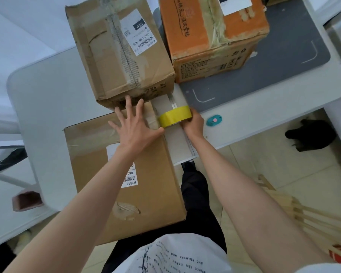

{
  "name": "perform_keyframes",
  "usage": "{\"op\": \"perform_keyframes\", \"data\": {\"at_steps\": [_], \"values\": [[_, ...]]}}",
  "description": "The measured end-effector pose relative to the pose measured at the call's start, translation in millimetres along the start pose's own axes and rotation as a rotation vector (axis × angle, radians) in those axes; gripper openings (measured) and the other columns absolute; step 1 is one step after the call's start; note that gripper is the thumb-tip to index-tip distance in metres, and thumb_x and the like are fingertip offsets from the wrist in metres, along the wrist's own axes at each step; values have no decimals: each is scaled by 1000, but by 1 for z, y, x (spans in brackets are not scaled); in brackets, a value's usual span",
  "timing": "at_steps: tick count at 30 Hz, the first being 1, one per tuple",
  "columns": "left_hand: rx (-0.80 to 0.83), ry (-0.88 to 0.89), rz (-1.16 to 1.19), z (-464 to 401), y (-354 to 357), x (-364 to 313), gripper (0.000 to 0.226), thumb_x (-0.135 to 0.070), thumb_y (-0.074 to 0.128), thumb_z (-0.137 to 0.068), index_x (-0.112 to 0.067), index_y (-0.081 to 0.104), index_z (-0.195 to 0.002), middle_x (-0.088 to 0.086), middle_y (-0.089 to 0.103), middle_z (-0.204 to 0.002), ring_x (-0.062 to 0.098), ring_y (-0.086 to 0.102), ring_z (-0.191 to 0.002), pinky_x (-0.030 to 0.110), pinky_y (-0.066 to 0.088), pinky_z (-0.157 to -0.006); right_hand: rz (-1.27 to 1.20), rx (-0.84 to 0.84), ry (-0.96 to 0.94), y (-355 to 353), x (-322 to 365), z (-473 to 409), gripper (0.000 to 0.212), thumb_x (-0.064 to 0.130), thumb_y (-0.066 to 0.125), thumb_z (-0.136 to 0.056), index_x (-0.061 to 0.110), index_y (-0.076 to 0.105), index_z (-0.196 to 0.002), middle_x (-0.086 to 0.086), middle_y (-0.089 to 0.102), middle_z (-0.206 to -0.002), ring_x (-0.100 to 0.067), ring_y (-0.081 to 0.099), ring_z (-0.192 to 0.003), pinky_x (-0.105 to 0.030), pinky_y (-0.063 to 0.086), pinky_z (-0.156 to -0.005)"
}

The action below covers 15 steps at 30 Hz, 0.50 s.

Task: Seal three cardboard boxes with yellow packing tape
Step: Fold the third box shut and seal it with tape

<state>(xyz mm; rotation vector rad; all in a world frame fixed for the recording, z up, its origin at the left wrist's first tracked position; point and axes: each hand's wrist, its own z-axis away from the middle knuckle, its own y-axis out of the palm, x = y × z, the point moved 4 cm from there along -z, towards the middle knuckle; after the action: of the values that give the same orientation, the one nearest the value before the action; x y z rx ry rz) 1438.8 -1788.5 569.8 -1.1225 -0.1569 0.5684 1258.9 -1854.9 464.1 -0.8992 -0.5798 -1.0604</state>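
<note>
Tape roll [175, 116] on edge at box [126, 170] corner — axis toward camera, right hand [193, 123] gripping.

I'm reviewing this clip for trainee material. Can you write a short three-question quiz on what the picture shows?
1. True or false: the left hand lies flat on the near box.
2. What does the right hand hold?
3. Which box is orange: a) far left b) far right c) nearest?

Key: 1 true. 2 the yellow tape roll. 3 b.
</note>
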Motion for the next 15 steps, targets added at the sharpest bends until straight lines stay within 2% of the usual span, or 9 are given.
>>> {"op": "perform_keyframes", "data": {"at_steps": [2,6,8,10,12,13,15], "values": [[-3,-5,5,0,0,1,115,-73,72,-68,-34,14,-159,-5,-10,-169,47,-5,-153,78,7,-113,-6,-65,-13,0,5,2,20,5,58,-91,24,60,-94,-1,67,-95,-22,63,-91,-32,48,-76],[10,-8,16,0,0,0,114,-72,74,-69,-32,16,-159,-4,-11,-169,47,-6,-153,78,6,-113,0,-128,-33,2,7,10,18,7,57,-93,24,60,-90,0,67,-92,-20,63,-88,-35,51,-76],[15,-5,19,0,-1,-1,114,-72,73,-70,-31,15,-159,-4,-12,-169,47,-7,-152,79,5,-113,15,-65,-90,-6,7,12,18,4,61,-92,22,60,-93,1,65,-89,-15,60,-83,-29,49,-70],[25,-9,16,0,0,-1,116,-74,72,-70,-31,13,-160,-3,-14,-169,47,-9,-152,79,4,-112,44,111,-116,-17,4,10,25,-2,66,-88,19,62,-101,2,64,-87,-15,61,-79,-28,52,-64],[30,-13,1,0,2,-2,117,-77,70,-71,-30,10,-161,-2,-16,-169,48,-10,-152,80,3,-111,145,181,-136,-34,-4,9,35,-10,62,-85,15,65,-108,0,64,-90,-19,62,-83,-29,54,-70],[33,-12,-6,0,3,-2,118,-77,68,-71,-30,8,-161,-1,-17,-169,48,-11,-152,80,2,-111,212,128,-165,-45,-8,9,37,-12,59,-84,13,68,-109,-1,63,-94,-19,61,-88,-28,52,-74],[36,-7,-10,0,5,-3,119,-79,67,-72,-30,6,-161,0,-19,-168,49,-11,-151,80,2,-111,371,-101,-237,-66,-10,10,36,-10,59,-83,14,71,-107,-4,58,-102,-23,56,-96,-31,48,-81]]}}
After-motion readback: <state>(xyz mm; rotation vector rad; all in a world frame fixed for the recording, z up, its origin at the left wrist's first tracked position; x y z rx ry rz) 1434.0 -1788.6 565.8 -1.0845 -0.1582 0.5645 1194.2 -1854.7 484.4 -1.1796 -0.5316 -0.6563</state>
